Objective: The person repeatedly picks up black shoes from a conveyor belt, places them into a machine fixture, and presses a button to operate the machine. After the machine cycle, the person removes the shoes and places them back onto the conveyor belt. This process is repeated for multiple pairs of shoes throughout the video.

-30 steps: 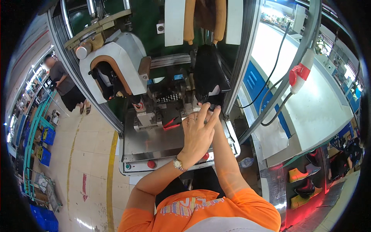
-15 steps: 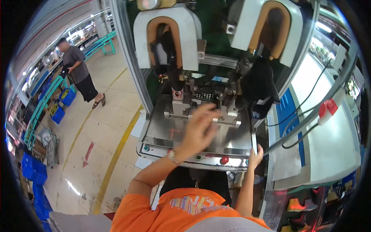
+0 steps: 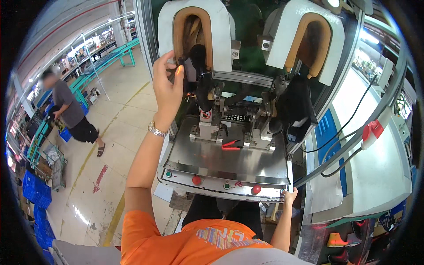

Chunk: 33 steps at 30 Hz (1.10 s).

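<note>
We see bright light glinting off tiled floor (image 3: pixel 115 152) and steel plate (image 3: pixel 221 160). Fisheye distortion bends our view near blackened corners.

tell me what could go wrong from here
The left hand is close to the left tan U-shaped pad, so it might get pinched if that moved. The right hand is beside a green button, so an accidental press seems possible. The red-handled tool lying on the machine bed might get knocked.
</note>
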Available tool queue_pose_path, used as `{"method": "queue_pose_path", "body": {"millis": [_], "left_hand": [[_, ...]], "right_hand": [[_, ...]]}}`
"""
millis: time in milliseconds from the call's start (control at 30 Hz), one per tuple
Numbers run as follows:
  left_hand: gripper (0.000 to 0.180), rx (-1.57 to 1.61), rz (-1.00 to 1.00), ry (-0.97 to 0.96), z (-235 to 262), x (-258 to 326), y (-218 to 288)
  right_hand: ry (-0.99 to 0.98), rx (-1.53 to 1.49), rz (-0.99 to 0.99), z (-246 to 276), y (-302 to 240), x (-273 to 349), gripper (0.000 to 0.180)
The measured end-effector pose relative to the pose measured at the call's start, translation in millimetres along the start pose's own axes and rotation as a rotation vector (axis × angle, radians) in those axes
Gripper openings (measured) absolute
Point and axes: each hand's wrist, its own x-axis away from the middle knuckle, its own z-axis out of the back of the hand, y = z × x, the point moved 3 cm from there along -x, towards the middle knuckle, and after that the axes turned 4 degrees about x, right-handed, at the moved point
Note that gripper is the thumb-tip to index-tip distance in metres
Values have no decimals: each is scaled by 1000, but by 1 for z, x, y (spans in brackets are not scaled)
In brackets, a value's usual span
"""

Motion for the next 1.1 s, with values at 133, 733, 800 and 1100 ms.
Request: {"method": "queue_pose_path", "body": {"millis": [133,733,800,1100], "left_hand": [[38,-25,-66,-14,-2,-11,2],[17,-158,-212,-298,0,-43,-7],[12,-145,-243,-286,5,-43,-10],[11,62,-320,-202,44,-51,59]], "right_hand": [[9,-73,16,-1,4,-1,75],[-425,-270,1130,-102,-257,195,24],[-480,-292,1144,-108,-269,211,24],[-513,-261,1140,-81,-283,241,21]]}}
